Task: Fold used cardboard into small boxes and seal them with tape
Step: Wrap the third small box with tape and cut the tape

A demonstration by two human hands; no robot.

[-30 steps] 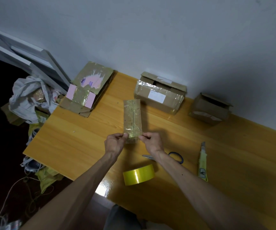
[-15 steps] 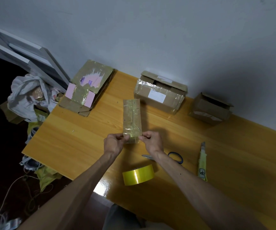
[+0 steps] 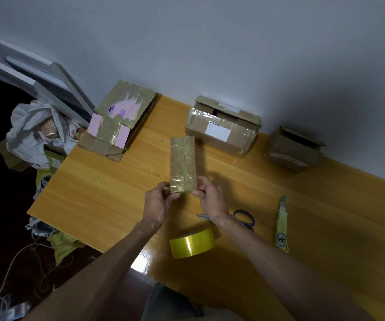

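Note:
A narrow flattened cardboard piece (image 3: 182,164), brown and covered in shiny old tape, is held over the middle of the wooden table (image 3: 108,195). My left hand (image 3: 158,202) pinches its near left corner and my right hand (image 3: 211,199) pinches its near right corner. A roll of yellow tape (image 3: 192,243) stands on the table just below my hands. Blue-handled scissors (image 3: 243,217) lie partly hidden under my right wrist. A yellow utility knife (image 3: 281,225) lies to the right.
A flattened pink and brown box (image 3: 119,120) lies at the table's back left corner. A taped box (image 3: 221,129) and a small open box (image 3: 293,149) stand against the wall. Bags, cardboard and cables lie on the floor at left (image 3: 34,133).
None in the grip: both hands keep pinching the near end of the cardboard piece, and it stays in about the same place. The view has shifted slightly.

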